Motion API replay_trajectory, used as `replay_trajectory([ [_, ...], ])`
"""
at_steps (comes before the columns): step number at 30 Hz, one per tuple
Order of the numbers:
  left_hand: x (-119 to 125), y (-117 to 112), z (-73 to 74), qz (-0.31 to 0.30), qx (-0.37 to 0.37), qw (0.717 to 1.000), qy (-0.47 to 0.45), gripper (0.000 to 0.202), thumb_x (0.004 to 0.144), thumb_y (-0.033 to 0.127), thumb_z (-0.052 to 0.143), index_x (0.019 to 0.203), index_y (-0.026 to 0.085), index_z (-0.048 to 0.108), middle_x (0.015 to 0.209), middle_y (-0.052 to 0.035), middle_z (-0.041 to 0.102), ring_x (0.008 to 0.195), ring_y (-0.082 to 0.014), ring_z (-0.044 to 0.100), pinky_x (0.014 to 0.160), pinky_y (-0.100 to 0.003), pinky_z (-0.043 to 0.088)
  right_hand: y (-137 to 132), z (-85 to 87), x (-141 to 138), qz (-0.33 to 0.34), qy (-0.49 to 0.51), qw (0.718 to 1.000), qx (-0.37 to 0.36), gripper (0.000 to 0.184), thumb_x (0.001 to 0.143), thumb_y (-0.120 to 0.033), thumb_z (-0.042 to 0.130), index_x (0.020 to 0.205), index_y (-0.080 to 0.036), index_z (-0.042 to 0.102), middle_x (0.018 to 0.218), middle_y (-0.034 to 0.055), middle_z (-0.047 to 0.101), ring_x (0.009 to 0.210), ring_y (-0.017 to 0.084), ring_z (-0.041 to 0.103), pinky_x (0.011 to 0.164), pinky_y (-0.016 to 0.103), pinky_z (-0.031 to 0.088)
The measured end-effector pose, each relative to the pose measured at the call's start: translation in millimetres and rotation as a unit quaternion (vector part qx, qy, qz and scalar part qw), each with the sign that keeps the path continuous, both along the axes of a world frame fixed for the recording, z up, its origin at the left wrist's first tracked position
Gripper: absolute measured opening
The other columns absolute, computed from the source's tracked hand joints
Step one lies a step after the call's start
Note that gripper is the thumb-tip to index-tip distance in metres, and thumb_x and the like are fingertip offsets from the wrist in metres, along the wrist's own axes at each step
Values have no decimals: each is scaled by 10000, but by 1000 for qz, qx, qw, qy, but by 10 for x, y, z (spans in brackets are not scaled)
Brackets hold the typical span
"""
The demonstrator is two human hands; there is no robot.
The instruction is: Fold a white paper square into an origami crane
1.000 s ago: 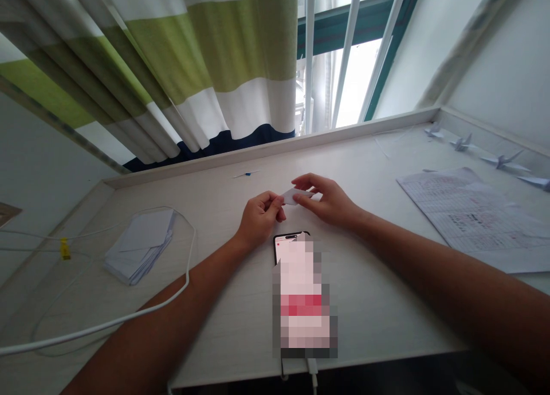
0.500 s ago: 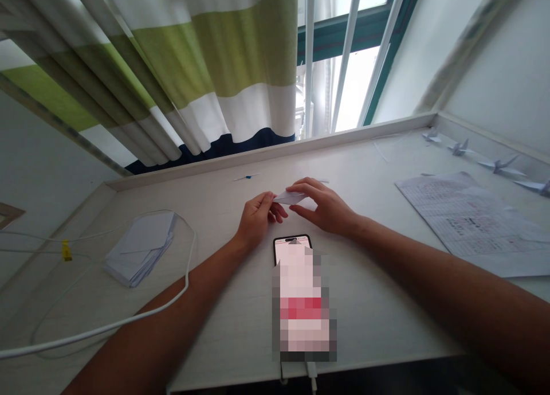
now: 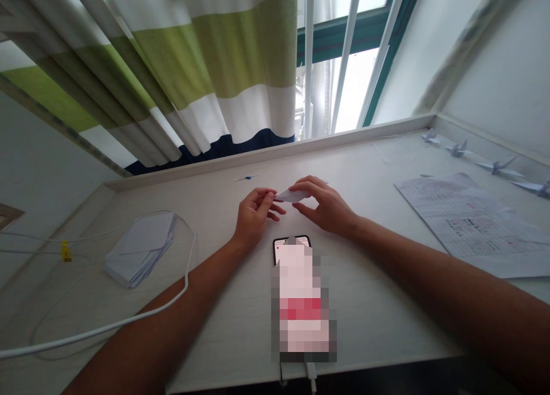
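Note:
A small piece of folded white paper (image 3: 293, 196), narrow and pointed at its left end, is held between my two hands just above the desk. My left hand (image 3: 254, 214) pinches the pointed left tip between thumb and forefinger, its other fingers loosely curled below. On the paper's right side, my right hand (image 3: 324, 206) grips it with fingers over the top; part of the paper is hidden behind them. Just below the hands lies a phone (image 3: 292, 239) with its screen lit and mostly blurred out.
A stack of white paper sheets (image 3: 148, 234) lies at the left, near a white cable (image 3: 188, 263). Several folded paper cranes (image 3: 498, 165) line the right edge by a written sheet (image 3: 455, 211). A small blue-and-white item (image 3: 248, 178) lies behind my hands. A curtain (image 3: 240, 57) hangs beyond.
My left forefinger and thumb have shifted to the paper's tip, with the fingers more raised. The paper and right hand have moved slightly right.

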State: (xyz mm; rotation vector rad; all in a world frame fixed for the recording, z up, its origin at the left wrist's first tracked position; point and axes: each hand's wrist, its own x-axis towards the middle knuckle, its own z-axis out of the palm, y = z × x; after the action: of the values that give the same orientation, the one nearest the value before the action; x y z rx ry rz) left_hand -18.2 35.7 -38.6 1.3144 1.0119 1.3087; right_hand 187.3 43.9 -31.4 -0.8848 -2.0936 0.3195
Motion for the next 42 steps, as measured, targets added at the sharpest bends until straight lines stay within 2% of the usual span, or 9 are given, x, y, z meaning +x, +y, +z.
replay_trajectory([
  [7, 5, -3, -19, -13, 10, 1000, -1, 366, 775, 403, 839, 984, 164, 658, 797, -32, 743, 722, -178, 744, 568, -250, 565, -11, 17, -3, 4, 36, 998, -49, 282, 873, -244, 708, 1147, -234, 639, 1106, 93, 690, 966, 255, 672, 780, 405, 592],
  [10, 3, 4, -37, -3, 21, 1000, 6, 320, 781, 389, 829, 959, 158, 696, 774, -35, 741, 731, -180, 738, 583, -263, 573, -26, 47, -6, 26, 66, 992, -108, 395, 823, -336, 784, 1170, -217, 637, 1109, 91, 710, 965, 246, 683, 790, 394, 591],
  [12, 1, -1, -41, -4, 32, 999, 27, 274, 799, 378, 809, 940, 158, 727, 779, -39, 742, 740, -178, 734, 599, -272, 579, -33, 71, -15, 26, 92, 982, -160, 374, 859, -407, 755, 1163, -210, 661, 1046, 80, 740, 926, 233, 698, 792, 386, 584],
  [15, 3, -19, -38, -8, 47, 998, 44, 282, 811, 364, 796, 1006, 168, 741, 799, -34, 746, 740, -169, 726, 619, -275, 586, -37, 98, -44, 20, 120, 968, -218, 260, 911, -429, 690, 1008, -192, 737, 922, 68, 768, 845, 212, 697, 778, 368, 562],
  [18, 10, -26, -41, 4, 52, 998, 18, 372, 795, 346, 816, 1108, 182, 700, 817, -17, 751, 718, -150, 711, 627, -268, 586, -42, 102, -86, 23, 150, 957, -247, 254, 873, -429, 731, 883, -177, 760, 887, 69, 769, 804, 204, 679, 743, 346, 545],
  [20, 15, -20, -46, 9, 50, 999, -1, 378, 779, 343, 834, 1093, 183, 696, 836, -18, 756, 719, -143, 704, 630, -264, 585, -49, 96, -112, 25, 175, 948, -263, 264, 858, -435, 746, 884, -173, 762, 877, 71, 761, 792, 202, 671, 722, 339, 540],
  [26, 27, -3, -38, 17, 38, 999, 22, 266, 745, 394, 851, 839, 160, 765, 755, -38, 747, 671, -148, 679, 577, -263, 552, -64, 88, -141, 35, 214, 932, -289, 292, 834, -467, 771, 861, -177, 747, 853, 61, 745, 783, 194, 655, 710, 323, 528],
  [35, 20, -32, -76, -12, 45, 998, 52, 226, 777, 399, 825, 851, 185, 814, 782, -38, 771, 630, -137, 659, 570, -265, 569, -39, 86, -104, 91, 256, 887, -373, 337, 822, -493, 789, 900, -166, 768, 889, 60, 768, 808, 180, 673, 746, 310, 524],
  [42, 13, -50, -60, -17, 54, 997, 59, 228, 792, 404, 820, 850, 183, 810, 778, -43, 770, 626, -137, 669, 565, -258, 571, -48, 88, -104, 90, 253, 892, -362, 325, 818, -480, 795, 893, -165, 779, 879, 59, 763, 815, 182, 670, 753, 317, 522],
])
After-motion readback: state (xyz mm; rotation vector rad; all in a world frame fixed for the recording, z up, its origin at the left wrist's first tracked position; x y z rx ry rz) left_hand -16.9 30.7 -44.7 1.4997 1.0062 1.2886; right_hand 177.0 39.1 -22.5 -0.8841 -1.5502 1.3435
